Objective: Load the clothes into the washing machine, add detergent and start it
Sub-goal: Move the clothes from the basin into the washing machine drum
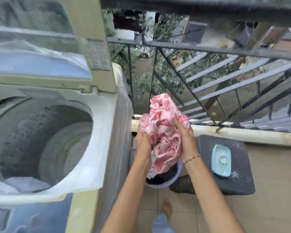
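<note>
head view. grips bunched pink printed cloth [163, 126] with left hand [142, 142] and right hand [186, 138], fingers of each curled into the fabric from either side. holds it over purple basket [173, 177] of dark laundry, just right of washing machine [97, 140]. shows lid [37, 61] raised, drum open, white clothes [25, 184] at the bottom. notes label [97, 55] on lid edge: blurred, unreadable. records pale blue dish [221, 159] on dark stool [238, 175], right of basket.

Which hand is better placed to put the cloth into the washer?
Left, probably: the left hand and right hand both grip the cloth, but the left is nearer the open drum.
</note>
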Demonstrator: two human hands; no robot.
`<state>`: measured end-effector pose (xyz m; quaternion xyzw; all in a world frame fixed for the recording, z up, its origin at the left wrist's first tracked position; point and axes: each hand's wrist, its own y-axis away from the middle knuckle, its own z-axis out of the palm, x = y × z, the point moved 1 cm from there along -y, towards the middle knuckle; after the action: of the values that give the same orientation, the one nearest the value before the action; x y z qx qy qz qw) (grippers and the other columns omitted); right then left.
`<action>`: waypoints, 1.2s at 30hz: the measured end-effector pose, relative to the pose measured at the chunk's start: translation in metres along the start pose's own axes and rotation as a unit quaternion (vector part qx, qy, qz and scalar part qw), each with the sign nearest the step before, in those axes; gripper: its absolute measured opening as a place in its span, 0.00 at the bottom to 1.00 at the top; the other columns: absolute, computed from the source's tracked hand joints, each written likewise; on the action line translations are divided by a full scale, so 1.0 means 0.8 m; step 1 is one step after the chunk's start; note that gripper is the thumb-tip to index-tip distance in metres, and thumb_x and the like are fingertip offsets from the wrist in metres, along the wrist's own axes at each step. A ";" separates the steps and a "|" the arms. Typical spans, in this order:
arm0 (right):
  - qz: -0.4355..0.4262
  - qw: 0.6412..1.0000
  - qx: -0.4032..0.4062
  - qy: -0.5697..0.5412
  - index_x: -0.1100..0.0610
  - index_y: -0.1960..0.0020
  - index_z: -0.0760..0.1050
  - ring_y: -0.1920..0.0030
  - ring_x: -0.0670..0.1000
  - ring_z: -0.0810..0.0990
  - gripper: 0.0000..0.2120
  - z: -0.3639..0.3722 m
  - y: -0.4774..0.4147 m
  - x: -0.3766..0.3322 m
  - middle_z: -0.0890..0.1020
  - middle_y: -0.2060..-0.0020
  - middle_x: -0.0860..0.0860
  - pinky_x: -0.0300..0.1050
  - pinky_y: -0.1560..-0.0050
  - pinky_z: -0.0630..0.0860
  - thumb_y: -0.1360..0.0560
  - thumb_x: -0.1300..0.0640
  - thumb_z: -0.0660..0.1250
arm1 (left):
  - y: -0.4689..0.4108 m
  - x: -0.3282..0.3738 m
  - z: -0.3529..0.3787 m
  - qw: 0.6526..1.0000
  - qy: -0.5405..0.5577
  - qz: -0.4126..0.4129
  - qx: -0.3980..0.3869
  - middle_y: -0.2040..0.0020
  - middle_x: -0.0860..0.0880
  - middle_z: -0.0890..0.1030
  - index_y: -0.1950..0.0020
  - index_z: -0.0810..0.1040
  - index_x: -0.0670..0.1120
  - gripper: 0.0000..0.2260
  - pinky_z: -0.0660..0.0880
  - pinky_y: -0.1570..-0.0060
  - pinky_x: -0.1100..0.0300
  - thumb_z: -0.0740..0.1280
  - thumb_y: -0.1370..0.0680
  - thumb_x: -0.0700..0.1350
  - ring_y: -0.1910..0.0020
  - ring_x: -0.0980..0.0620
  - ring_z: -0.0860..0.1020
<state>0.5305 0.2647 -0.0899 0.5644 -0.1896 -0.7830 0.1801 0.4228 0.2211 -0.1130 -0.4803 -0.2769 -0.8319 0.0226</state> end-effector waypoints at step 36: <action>0.018 0.849 -0.132 0.511 0.60 0.29 0.58 0.33 0.56 0.70 0.30 0.419 -0.001 0.209 0.68 0.31 0.58 0.43 0.36 0.66 0.26 0.56 0.67 | -0.029 0.229 -0.464 0.799 -0.539 -0.079 0.254 0.30 0.38 0.68 0.28 0.66 0.45 0.27 0.67 0.37 0.42 0.48 0.19 0.60 0.34 0.35 0.69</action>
<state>0.1616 0.2136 -0.1294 0.8523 0.0245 -0.3982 0.3383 0.0250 0.1032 -0.1174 -0.8046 -0.4830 -0.3372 -0.0751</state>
